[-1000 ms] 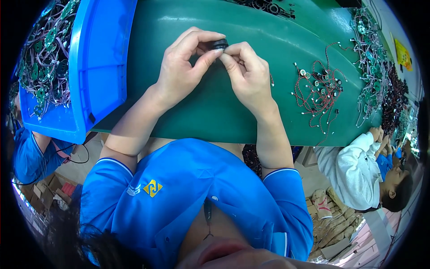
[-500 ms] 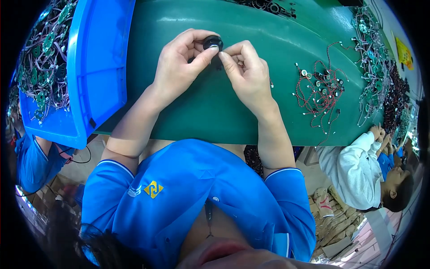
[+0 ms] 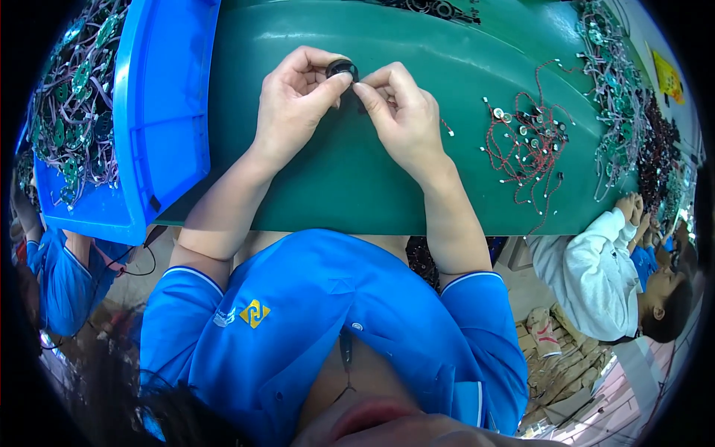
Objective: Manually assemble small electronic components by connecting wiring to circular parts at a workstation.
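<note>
Above the green table mat, my left hand grips a small round black plastic part between thumb and fingers. The part is tilted and its rim shows. My right hand is closed in a pinch at the part's right edge, thumb against forefinger; what sits between these fingertips is too small to make out. A short red wire with a white plug shows just right of my right hand; whether it runs into that hand is hidden.
At left stands a blue bin with green circuit boards and wires. Tangled red wires with small round pieces lie to the right, beyond them more boards. Black rings lie at the far edge. A person in grey sits at right.
Both hands have shifted slightly left with the black part, which has turned to show more of its ring shape. More of the red wire shows beside my right hand. The view has moved a little.
</note>
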`<state>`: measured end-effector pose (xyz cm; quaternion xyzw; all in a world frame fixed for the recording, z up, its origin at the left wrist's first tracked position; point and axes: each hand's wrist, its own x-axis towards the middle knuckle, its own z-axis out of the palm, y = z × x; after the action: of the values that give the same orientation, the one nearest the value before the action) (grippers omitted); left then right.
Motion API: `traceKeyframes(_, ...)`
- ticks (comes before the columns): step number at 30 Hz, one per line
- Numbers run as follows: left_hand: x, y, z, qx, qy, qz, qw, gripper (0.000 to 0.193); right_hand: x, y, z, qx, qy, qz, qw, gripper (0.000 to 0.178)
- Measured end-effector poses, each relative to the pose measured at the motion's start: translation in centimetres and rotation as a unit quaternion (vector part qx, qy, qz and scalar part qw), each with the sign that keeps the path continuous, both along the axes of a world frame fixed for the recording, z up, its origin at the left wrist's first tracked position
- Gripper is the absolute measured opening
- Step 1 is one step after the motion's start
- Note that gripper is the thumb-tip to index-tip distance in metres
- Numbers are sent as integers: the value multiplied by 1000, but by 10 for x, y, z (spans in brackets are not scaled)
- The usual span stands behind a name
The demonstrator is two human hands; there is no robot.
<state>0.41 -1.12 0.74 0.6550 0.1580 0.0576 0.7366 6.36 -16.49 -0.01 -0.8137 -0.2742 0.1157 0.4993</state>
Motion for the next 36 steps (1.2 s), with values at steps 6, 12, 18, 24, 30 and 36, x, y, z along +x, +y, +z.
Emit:
traceKeyframes(6, 5, -5, -17, -32, -37, 1, 999, 21, 0, -4, 4, -26, -49, -5, 998, 5)
traceKeyframes(12, 32, 10, -32, 331, -198, 61, 921, 28, -30, -56, 40, 91, 58, -114, 988, 4)
traceKeyframes(18, 105, 12, -48, 659, -29, -33, 751, 33, -87, -174, 73, -89, -26, -192, 977, 3)
traceKeyframes(24, 151, 27, -74, 726, 3, -57, 686, 32, -115, -239, 68, -409, -216, -300, 834, 8)
traceKeyframes(30, 169, 70, -114, 749, -84, 13, 656, 32, -67, -198, 40, -191, -200, -331, 902, 8)
traceKeyframes(36, 114, 50, -50, 549, -33, 67, 833, 31, 3, -152, 15, -194, -338, -265, 882, 9)
